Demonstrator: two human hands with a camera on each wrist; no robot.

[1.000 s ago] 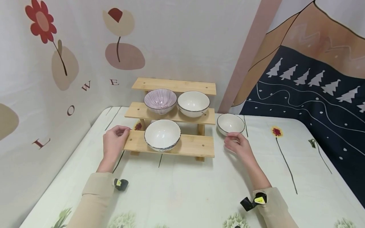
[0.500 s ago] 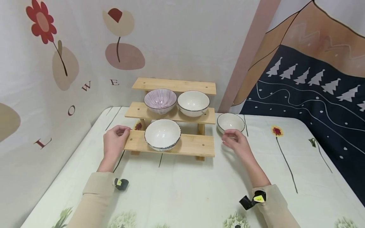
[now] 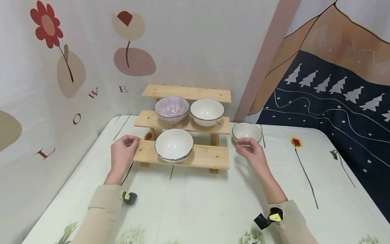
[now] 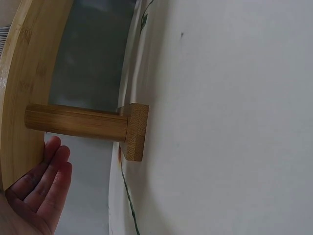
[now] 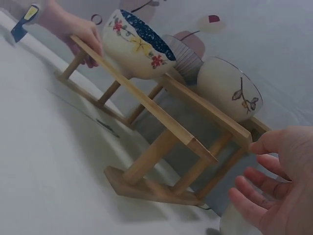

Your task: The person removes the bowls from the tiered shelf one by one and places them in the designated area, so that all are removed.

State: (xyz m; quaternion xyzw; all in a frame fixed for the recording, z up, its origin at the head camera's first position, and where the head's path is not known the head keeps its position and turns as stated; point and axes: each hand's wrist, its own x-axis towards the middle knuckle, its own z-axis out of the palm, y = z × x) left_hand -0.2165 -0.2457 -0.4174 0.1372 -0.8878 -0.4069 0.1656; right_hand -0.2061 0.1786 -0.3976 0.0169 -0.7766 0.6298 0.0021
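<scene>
My left hand (image 3: 121, 154) grips the left end of the lowest board of a three-tier wooden stand (image 3: 207, 156); in the left wrist view its fingers (image 4: 55, 183) curl up under that board, beside a round leg. On this board sits a white bowl with a dark blue patterned rim (image 3: 174, 144). My right hand (image 3: 253, 154) hovers at the stand's right side, fingers loosely bent and holding nothing. Behind those fingers, on the cloth, stands a small white bowl with a dark rim (image 3: 248, 130), partly covered by the hand in the head view.
The middle board carries a purple-striped bowl (image 3: 172, 107) and a white bowl with a twig design (image 5: 230, 90). Above them is the top board (image 3: 186, 92), close to the back curtain (image 3: 195, 40). A flower-printed white cloth (image 3: 189, 203) covers the table.
My right hand has shifted slightly left, from the small bowl's front rim toward the stand. The left hand keeps its place on the board, and the bowls stay where they were.
</scene>
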